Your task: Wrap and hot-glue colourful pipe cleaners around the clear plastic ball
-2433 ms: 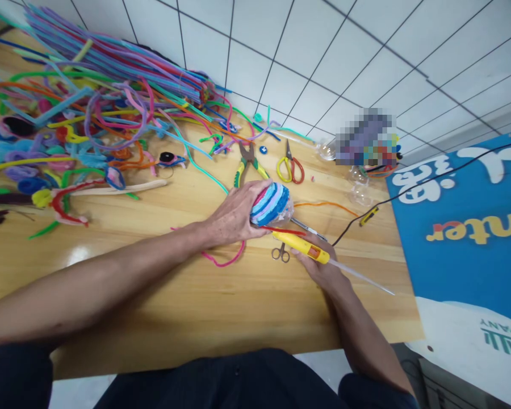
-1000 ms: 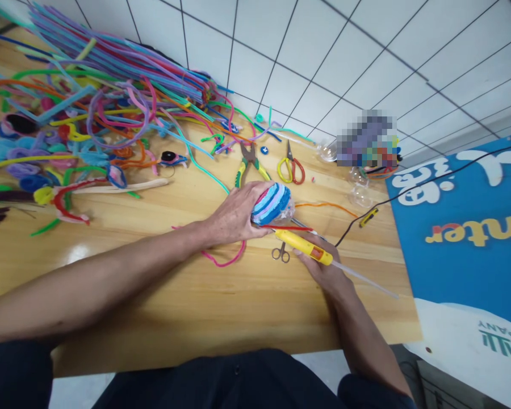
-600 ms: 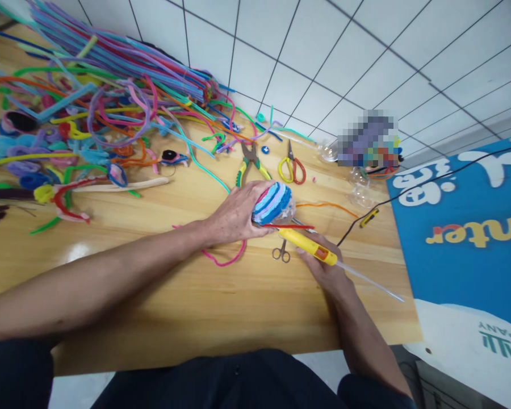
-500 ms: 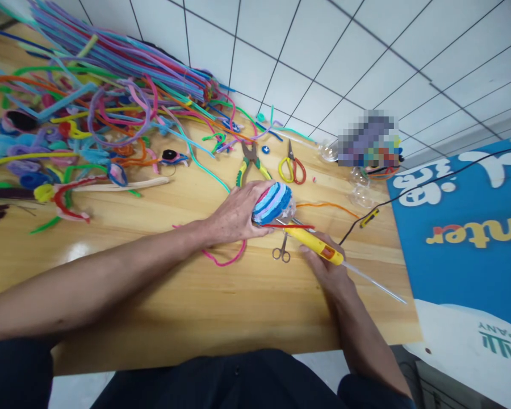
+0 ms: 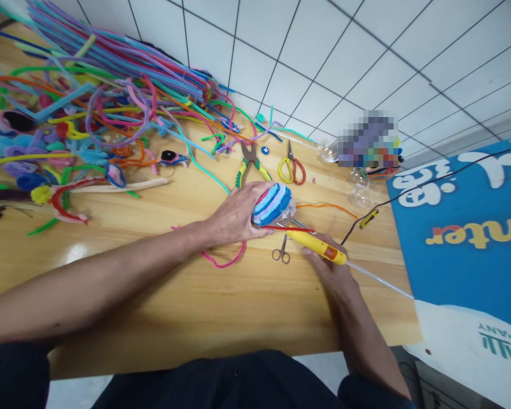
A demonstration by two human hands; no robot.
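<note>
My left hand (image 5: 246, 211) is closed around a ball (image 5: 273, 203) wrapped in blue, lilac and pink pipe cleaner; its right side shows a clear, bare surface. A red pipe cleaner (image 5: 292, 228) sticks out to the right from under the ball. In my right hand (image 5: 329, 266) is a yellow glue gun (image 5: 317, 245), its tip close to the lower right of the ball. Whether the tip touches is hard to make out. A clear glue stick (image 5: 381, 278) juts from the gun's back end. Small metal scissors (image 5: 281, 254) lie on the table just below.
Pliers (image 5: 250, 162), red-and-yellow scissors (image 5: 292, 167) and a blue button-like piece (image 5: 265, 150) lie beyond the ball. Loose pipe cleaners (image 5: 123, 113) heap at the left. Clear globes (image 5: 361, 196) and a yellow cutter (image 5: 369, 218) sit right, by a black cord (image 5: 387, 200). A tiled wall (image 5: 264, 51) stands behind.
My right hand has drawn the glue gun slightly right and down, away from the ball. The left hand and ball have barely moved.
</note>
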